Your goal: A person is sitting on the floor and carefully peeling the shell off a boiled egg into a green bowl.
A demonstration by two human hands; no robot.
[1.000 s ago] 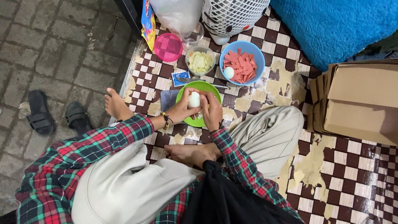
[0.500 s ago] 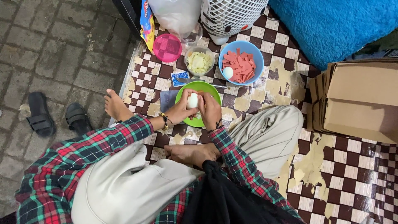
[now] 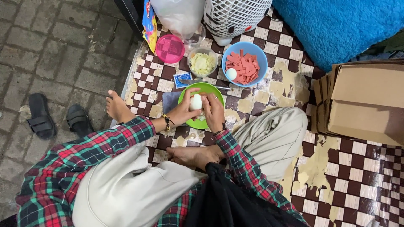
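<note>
While you sit cross-legged on the checkered floor mat (image 3: 261,40), a pair of black sandals (image 3: 54,120) lies far to your left on the grey paving stones (image 3: 50,38); your bare foot (image 3: 118,108) rests at the mat's edge, near them; your left hand (image 3: 183,112), with a beaded bracelet at the wrist and a plaid sleeve behind it, has its grip closed around a white peeled egg (image 3: 196,102), thumb and fingers cupping it from the left and below; the egg sits above the green plate (image 3: 212,89), which lies on the mat right in front of your knees; your right hand (image 3: 214,111) presses against the egg's right side, fingers curled onto it, so both grips are clamped on the same egg; bits of shell lie on the plate beneath your hands; behind the plate, from left to right, you have a round pink lid (image 3: 169,48), a small blue packet (image 3: 182,80), a clear bowl of pale shredded vegetable (image 3: 202,63), and a blue bowl (image 3: 256,52) holding red sliced sausage and a second white egg (image 3: 231,74); a white fan (image 3: 235,17) stands behind the bowls; further right a blue fluffy rug (image 3: 336,25) covers the corner; a stack of cardboard boxes (image 3: 366,103) sits at the far right, well apart from your hands.
</note>
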